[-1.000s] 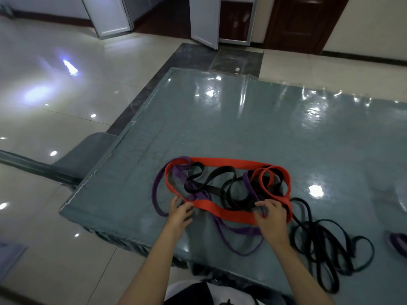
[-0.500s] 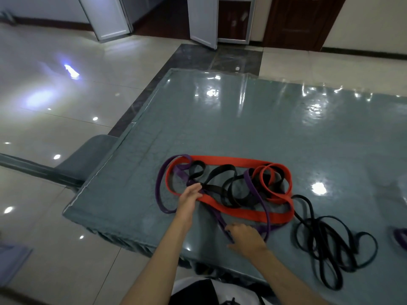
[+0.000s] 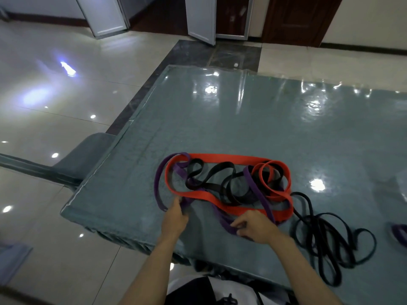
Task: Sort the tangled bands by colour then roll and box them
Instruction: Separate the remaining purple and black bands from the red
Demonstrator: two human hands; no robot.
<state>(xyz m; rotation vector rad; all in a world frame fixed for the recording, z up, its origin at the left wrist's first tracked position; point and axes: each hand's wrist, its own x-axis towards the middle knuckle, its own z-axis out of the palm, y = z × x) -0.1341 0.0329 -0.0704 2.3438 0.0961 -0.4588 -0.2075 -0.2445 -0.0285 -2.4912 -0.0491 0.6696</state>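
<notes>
Table (image 3: 275, 128) cover glossy clear plastic over teal cloth; bands (image 3: 220, 158) matt rubber; floor (image 3: 55, 102) polished tile.

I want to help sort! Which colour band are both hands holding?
The purple band. The left hand and right hand both grip it; the red band and black bands lie untouched.

Only 1 view: the camera sits on the person's head, looking forward and steeply down at the table (image 3: 275, 133), close over its near corner. Wide lens; tiled floor (image 3: 55, 102) left, doors (image 3: 202, 18) beyond the far edge.
</notes>
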